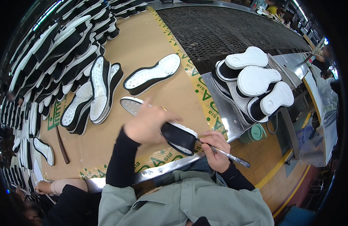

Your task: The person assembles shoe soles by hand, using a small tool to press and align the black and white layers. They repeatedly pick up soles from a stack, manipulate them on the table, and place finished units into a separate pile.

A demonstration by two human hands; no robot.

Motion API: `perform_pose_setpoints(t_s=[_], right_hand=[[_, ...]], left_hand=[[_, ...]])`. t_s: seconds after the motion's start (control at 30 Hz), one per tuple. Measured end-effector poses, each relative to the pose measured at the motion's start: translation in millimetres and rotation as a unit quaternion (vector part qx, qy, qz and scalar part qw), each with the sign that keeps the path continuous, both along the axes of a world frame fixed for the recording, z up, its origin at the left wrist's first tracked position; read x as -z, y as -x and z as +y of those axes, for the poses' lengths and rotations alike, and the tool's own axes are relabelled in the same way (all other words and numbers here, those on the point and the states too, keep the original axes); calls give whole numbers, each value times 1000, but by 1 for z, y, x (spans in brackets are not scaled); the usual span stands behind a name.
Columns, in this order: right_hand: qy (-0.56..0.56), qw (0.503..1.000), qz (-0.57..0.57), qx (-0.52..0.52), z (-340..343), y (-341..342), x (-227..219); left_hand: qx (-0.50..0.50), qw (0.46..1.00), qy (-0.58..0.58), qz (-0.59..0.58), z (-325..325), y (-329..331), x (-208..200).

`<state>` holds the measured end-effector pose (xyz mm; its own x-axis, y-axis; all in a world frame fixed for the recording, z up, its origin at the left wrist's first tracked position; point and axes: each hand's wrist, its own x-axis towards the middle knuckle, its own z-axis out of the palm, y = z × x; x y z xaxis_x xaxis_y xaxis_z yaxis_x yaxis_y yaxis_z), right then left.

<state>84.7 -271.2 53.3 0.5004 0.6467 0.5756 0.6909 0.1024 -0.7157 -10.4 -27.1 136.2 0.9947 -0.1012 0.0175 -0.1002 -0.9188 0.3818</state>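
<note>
A black-and-white platform shoe sole (179, 137) lies tilted near the table's front edge, its black side wall facing me. Across its middle rests my left hand (153, 122), gripping it and slightly blurred; the hand covers part of the white upper face. My right hand (216, 150) is closed around a clear pen (234, 158) with a dark end. The pen's tip touches or nearly touches the sole's right end. Just beyond my hands, another sole (153, 74) lies with its dimpled white face up.
More soles (100, 88) lean together at the left, before tall stacks of soles (64, 49). At the right, several soles (258, 81) are piled white bottoms up beside a dark mesh conveyor (226, 30). A brown stick (62, 145) and another person's hand (44, 187) are at the left.
</note>
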Motion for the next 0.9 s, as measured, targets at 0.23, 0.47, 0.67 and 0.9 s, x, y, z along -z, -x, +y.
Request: perform_pose_setpoints(t_s=[0.23,0.47,0.67,0.9], right_hand=[[19,1000,-11,-2,17,1,-12],[7,1000,3,20,7,0,-1],[-10,1000,0,9,14,-2,-2],[-32,998,42,44,-3,9,22]], left_hand=[[23,999,-31,37,-46,-15,25],[36,999,-12,27,-43,-17,26],[25,997,-9,65,-45,-19,20],[27,998,-5,65,-44,-20,21]])
